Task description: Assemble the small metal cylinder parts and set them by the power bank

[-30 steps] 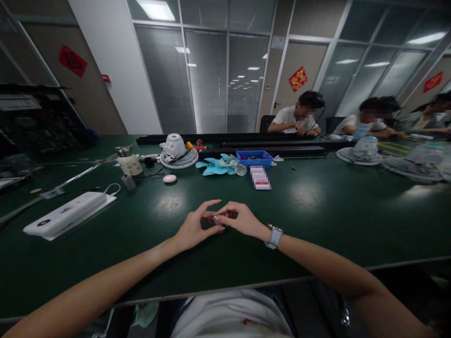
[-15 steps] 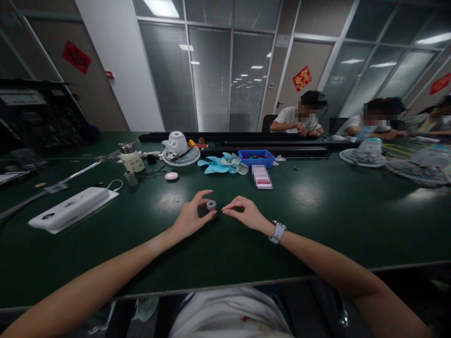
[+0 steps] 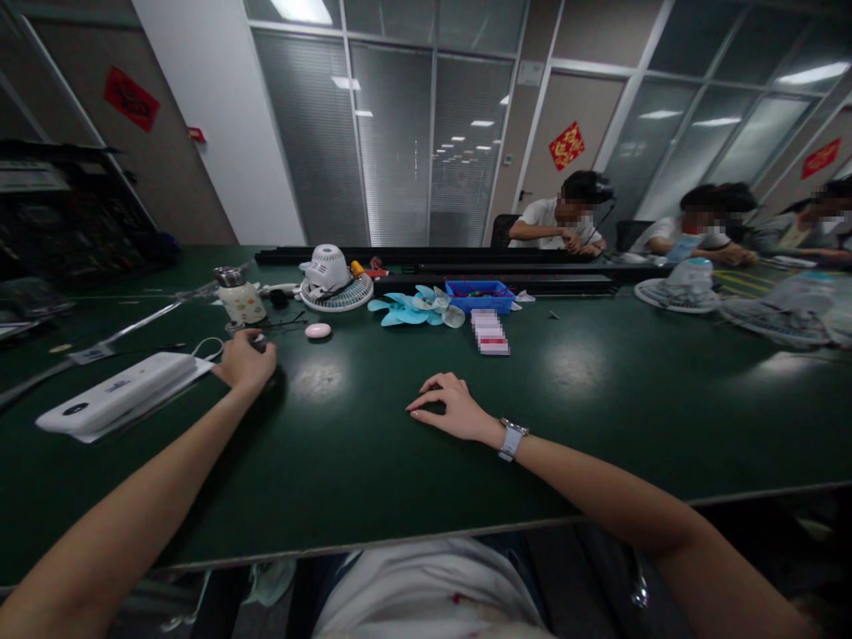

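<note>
On the left, my left hand [image 3: 246, 362] has its fingers wrapped round a small dark metal cylinder [image 3: 258, 340], mostly hidden by the hand. It is just in front of a cream patterned jar [image 3: 243, 304] with a metal lid and beside a white box-like device [image 3: 120, 390]. My right hand [image 3: 453, 408] rests on the green table [image 3: 373, 479] near the middle, thumb and fingertips brought close together; whatever may be between them is too small to make out. A pink oval object [image 3: 318, 331] lies to the right of my left hand.
Further back are a white fan part [image 3: 328, 269] on a round grille, light-blue fan blades [image 3: 406, 306], a blue tray [image 3: 480, 295] of small parts and a pinkish card [image 3: 490, 333]. Black rails cross behind. Several people sit at the far right, near more fan parts.
My left hand has moved from the middle of the table to the far left, beside the jar, with the metal cylinder. My right hand has stayed nearly in place.
</note>
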Available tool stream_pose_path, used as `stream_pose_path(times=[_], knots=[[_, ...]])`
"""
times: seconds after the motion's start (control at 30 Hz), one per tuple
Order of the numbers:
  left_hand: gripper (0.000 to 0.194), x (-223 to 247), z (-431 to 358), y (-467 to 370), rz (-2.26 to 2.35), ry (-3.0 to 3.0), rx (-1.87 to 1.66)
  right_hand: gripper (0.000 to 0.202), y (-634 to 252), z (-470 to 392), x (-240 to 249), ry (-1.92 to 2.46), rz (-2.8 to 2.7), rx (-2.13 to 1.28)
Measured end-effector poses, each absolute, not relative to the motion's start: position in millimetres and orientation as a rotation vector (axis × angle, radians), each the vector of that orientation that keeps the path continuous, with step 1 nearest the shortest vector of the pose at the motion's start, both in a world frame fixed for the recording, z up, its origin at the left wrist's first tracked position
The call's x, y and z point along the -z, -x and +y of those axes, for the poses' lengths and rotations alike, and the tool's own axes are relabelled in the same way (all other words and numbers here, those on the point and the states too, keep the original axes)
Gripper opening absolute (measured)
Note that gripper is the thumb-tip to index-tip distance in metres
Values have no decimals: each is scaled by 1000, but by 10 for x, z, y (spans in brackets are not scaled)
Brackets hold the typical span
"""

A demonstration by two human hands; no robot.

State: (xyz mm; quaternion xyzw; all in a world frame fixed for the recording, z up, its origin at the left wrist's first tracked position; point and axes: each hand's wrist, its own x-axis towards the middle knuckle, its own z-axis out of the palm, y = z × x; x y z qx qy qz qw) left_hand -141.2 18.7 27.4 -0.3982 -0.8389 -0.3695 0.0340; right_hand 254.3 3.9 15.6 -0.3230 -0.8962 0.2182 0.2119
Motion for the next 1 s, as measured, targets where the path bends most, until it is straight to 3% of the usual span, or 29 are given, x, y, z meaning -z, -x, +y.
stream_pose_path(times=[0.13,0.27,0.4,0.5,0.6,1.0], knots=[[50,-283,140,1520,-2568,1101,1161,31,-2536,20,-171,912,-2430,-652],[57,-317,68,1087,-2177,1182,1194,28,-2519,27,-180,930,-2225,-779],[40,-291,-130,292,-1779,2032,1142,21,-2497,102,-126,972,-1936,-927],[45,-210,-331,-207,-1393,2685,932,18,-2484,176,-49,959,-1798,-1002],[43,-130,-432,-423,-1137,2969,750,17,-2474,219,16,903,-1773,-1032],[28,-58,-244,-230,-1133,2887,675,20,-2481,163,-65,947,-1788,-1116]])
